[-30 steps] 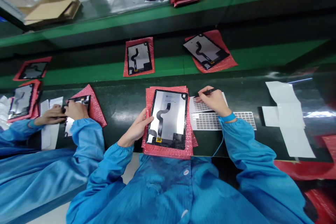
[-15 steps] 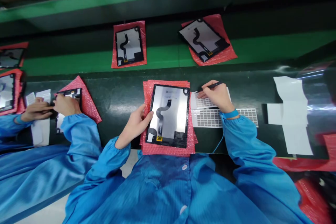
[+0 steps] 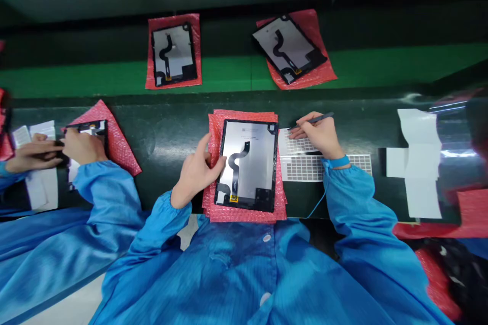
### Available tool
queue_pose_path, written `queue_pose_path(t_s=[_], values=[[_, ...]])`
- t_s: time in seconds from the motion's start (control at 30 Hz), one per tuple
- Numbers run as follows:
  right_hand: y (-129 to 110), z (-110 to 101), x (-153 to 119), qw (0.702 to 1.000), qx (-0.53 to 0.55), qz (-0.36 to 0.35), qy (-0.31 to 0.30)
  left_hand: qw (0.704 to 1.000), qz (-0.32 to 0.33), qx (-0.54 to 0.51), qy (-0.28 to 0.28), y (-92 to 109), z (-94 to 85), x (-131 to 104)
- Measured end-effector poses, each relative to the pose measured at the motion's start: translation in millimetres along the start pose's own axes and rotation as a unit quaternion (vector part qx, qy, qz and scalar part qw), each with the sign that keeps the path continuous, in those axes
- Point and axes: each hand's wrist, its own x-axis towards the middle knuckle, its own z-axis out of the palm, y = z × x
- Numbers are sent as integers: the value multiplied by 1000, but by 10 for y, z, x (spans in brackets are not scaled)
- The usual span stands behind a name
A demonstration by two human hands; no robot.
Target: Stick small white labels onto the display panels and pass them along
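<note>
A screen panel (image 3: 255, 162) with a curved black flex cable lies on a stack of pink bubble bags (image 3: 214, 162) in front of me. At its left edge is my left hand (image 3: 197, 170), fingers apart, thumb near the panel's rim. My right hand (image 3: 318, 134) grips a dark pen-like tool (image 3: 322, 118) over the upper of two white label sheets (image 3: 301, 144). The lower label sheet (image 3: 305, 168) reaches under my right wrist, which wears a blue strap.
Two more panels (image 3: 175, 56) (image 3: 287, 48) lie on pink bags at the back. White paper (image 3: 417, 162) is at the right. On the left, a co-worker's hands (image 3: 84, 147) work over another panel (image 3: 99, 129) beside a pink bag (image 3: 122, 147).
My left hand's index finger has lifted and straightened away from the panel. My right hand has shifted slightly, its tool now tilted differently. The whole view has moved a little.
</note>
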Motion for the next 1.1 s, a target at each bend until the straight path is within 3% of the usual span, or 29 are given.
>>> queue_pose_path(t_s=[0.07, 0.13, 0.2, 0.33, 0.47, 0.57, 0.67, 0.77, 0.9, 1.1], values=[[-4, -13, 3, 1000, 6, -6, -3, 992, 78, 31, 89, -84, 20, 198], [-22, -24, -6, 1000, 14, -16, 0, 977, 163, 33, 133, -181, 72, 434], [-72, -19, -45, 999, 22, -27, 13, 973, 211, 5, 96, -272, 144, 637], [-316, 124, -285, 997, 42, -54, 19, 974, 218, -55, 13, -400, 255, 799], [-664, 541, -673, 996, 31, -78, -10, 968, 230, -99, 7, -465, 261, 762], [-807, 955, -909, 995, 16, -74, -72, 963, 240, -126, 0, -504, 235, 746], [-748, 1295, -1003, 992, 12, -48, -117, 956, 255, -143, -27, -554, 186, 759], [-574, 1481, -971, 991, 10, -35, -126, 946, 279, -141, -80, -620, 106, 786], [-420, 1555, -901, 993, 9, -41, -108, 938, 287, -148, -125, -681, 22, 816], [-439, 1582, -898, 993, -6, -59, -99, 934, 295, -155, -126, -687, 27, 820]])
